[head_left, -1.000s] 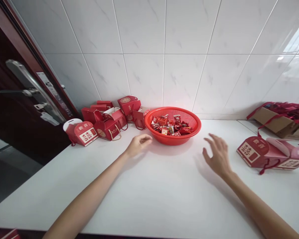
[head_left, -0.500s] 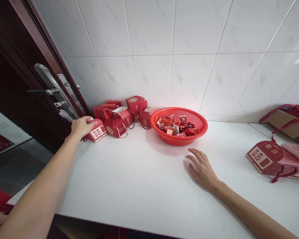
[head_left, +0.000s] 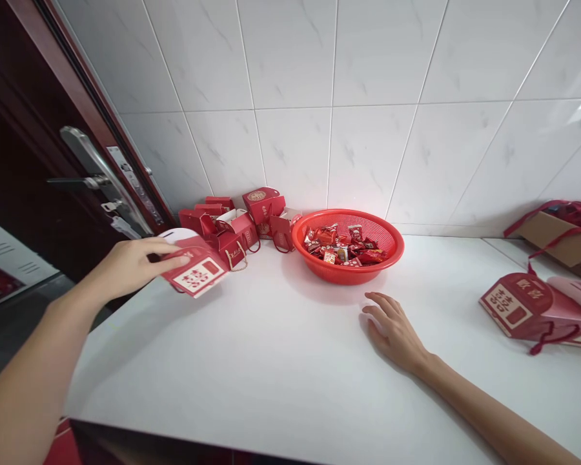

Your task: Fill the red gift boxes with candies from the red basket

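Note:
My left hand (head_left: 133,265) grips a red candy box (head_left: 198,268) by its upper edge, thumb in front and fingers behind. The box has a cream panel with characters on its front and is lifted off the white table (head_left: 252,361), slightly tilted. My right hand (head_left: 392,329) rests on the table with its fingers apart, holding nothing. Just beyond it stands a red plastic basket (head_left: 348,278) with many small wrapped candies (head_left: 351,245) in it.
Several small red gift boxes (head_left: 266,206) cluster against the tiled wall. On the right lie a red box with a cord (head_left: 527,307) and an open cardboard box (head_left: 561,242) with red ribbons. A dark door with a metal handle (head_left: 91,174) is at the left.
My left hand has raised the candy box off the table and brought it nearer and a little to the right. My right hand has stayed in place.

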{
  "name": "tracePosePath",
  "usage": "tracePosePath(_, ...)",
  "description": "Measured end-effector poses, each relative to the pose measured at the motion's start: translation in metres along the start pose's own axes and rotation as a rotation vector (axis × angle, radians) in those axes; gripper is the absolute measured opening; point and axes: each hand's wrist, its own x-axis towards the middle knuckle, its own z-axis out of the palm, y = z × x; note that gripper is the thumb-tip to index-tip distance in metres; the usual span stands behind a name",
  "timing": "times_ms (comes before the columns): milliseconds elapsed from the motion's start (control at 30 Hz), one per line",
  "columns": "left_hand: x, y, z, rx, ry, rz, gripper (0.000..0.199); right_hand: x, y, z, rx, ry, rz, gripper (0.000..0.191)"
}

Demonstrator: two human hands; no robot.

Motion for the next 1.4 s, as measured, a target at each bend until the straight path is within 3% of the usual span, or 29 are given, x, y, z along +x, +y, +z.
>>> tracePosePath(100, -0.016, 0.047, 0.011, -0.202, -0.072, 0.348, 0.068, 0.002, -0.003, 0.000, 0.049, 0.024, 0.046, 0.018)
tracePosePath(200, -0.028, 0.099, 0.043, -0.276, -0.142, 0.806, 0.039, 0.003, -0.006, -0.003, 0.100, 0.046, 0.078, 0.019)
tracePosePath(300, -0.039, 0.140, 0.082, -0.235, -0.006, 1.150, 0.031, 0.005, -0.007, -0.009, 0.129, 0.075, 0.107, 0.025)
tracePosePath(400, -0.044, 0.165, 0.112, -0.288, 0.104, 1.296, 0.027, 0.013, -0.007, -0.022, 0.131, 0.156, 0.099, 0.030)
tracePosePath(500, -0.042, 0.181, 0.128, -0.294, 0.118, 1.308, 0.028, 0.030, -0.010, -0.037, 0.158, 0.258, 0.065, 0.032)
tracePosePath(567, -0.041, 0.189, 0.133, -0.284, 0.119, 1.311, 0.028, 0.047, -0.014, -0.045, 0.226, 0.260, 0.006, 0.030)
tracePosePath(700, -0.042, 0.200, 0.137, -0.309, 0.128, 1.319, 0.021, 0.086, -0.022, -0.054, 0.395, 0.047, -0.190, 0.020)
tracePosePath(800, -0.044, 0.200, 0.135, -0.344, 0.123, 1.264, 0.022, 0.105, -0.021, -0.055, 0.451, -0.153, -0.242, 0.022)
tracePosePath(900, -0.044, 0.193, 0.124, -0.387, 0.081, 1.165, 0.024, 0.105, -0.014, -0.056, 0.433, -0.228, -0.171, 0.017)
tracePosePath(1000, -0.043, 0.184, 0.113, -0.424, -0.008, 1.029, 0.026, 0.098, -0.007, -0.058, 0.452, -0.212, -0.102, 0.010)
tracePosePath(1167, -0.038, 0.182, 0.109, -0.385, -0.179, 0.818, 0.023, 0.097, 0.000, -0.072, 0.486, -0.200, -0.017, 0.019)
tracePosePath(1300, -0.034, 0.192, 0.106, -0.314, -0.332, 0.752, 0.027, 0.101, 0.006, -0.095, 0.389, -0.334, 0.039, 0.018)
tracePosePath(1400, -0.032, 0.201, 0.101, -0.255, -0.459, 0.782, 0.037, 0.098, 0.015, -0.110, 0.332, -0.456, 0.085, 0.018)
